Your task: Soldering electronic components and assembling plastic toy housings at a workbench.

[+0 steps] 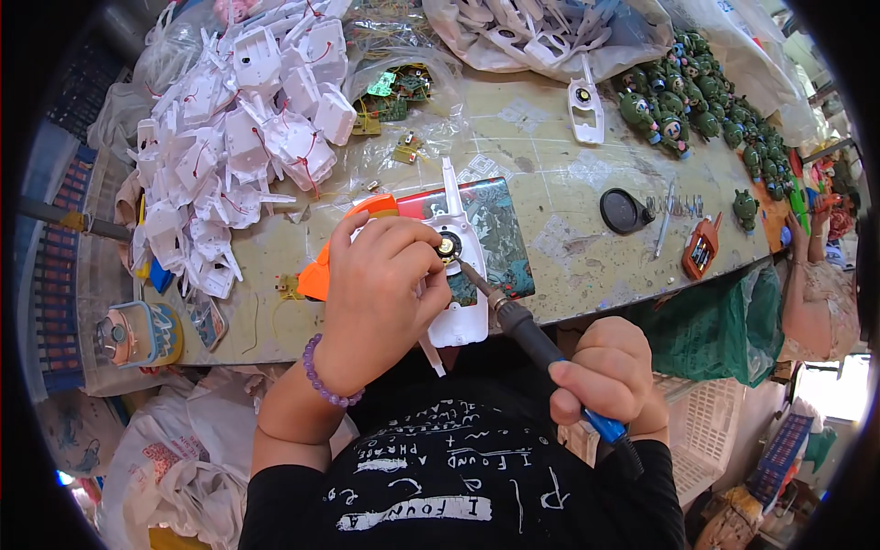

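My right hand (605, 371) is wrapped around a soldering iron (532, 339) with a blue handle and black grip. Its tip reaches the edge of a small round black speaker (447, 246) with a pale centre. That speaker sits in a long white plastic shell (463, 316), which lies partly on a flat patterned board (500, 229) at the table's front edge. My left hand (390, 270) is closed at the speaker's left side, fingertips touching it; anything pinched in them is hidden. An orange plastic piece (316, 275) shows beside this hand.
White shells with red wires (247, 137) are heaped at left. A bag of white parts (550, 37) stands behind; green figures (706, 101) lie at right. Nearby are circuit boards (394, 101), a black round lid (623, 211) and a red case (701, 247). Another person's arm (807, 284) shows at far right.
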